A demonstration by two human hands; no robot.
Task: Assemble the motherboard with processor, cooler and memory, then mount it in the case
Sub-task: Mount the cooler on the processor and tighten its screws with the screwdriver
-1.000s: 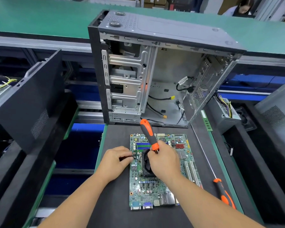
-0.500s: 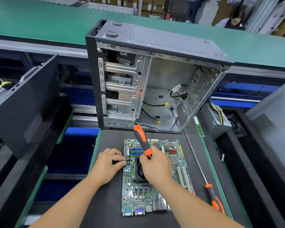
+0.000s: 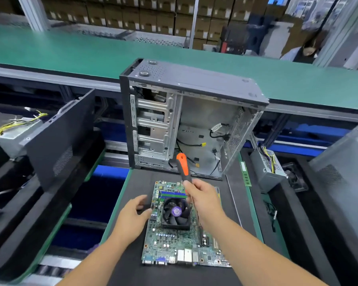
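Note:
A green motherboard (image 3: 170, 242) lies flat on the black mat in front of me. A black cooler fan (image 3: 176, 212) with a purple centre label sits on it. My right hand (image 3: 203, 200) grips an orange-and-black screwdriver (image 3: 183, 167), handle pointing up and away, lifted above the board's upper right part. My left hand (image 3: 132, 213) hovers at the board's left edge with fingers relaxed, holding nothing. The open grey case (image 3: 190, 120) stands upright just behind the board, loose cables inside. A green memory stick (image 3: 245, 174) lies on the mat's right rim.
A black side panel (image 3: 60, 139) leans at the left. Power supplies sit at the far left (image 3: 15, 135) and at the right (image 3: 267, 170). A green conveyor (image 3: 70, 52) runs behind the case. A person (image 3: 304, 52) stands far right beyond it.
My right hand has lifted the screwdriver off the cooler, which now shows fully. My left hand has let go of the board's edge and opened. My view has tilted upward.

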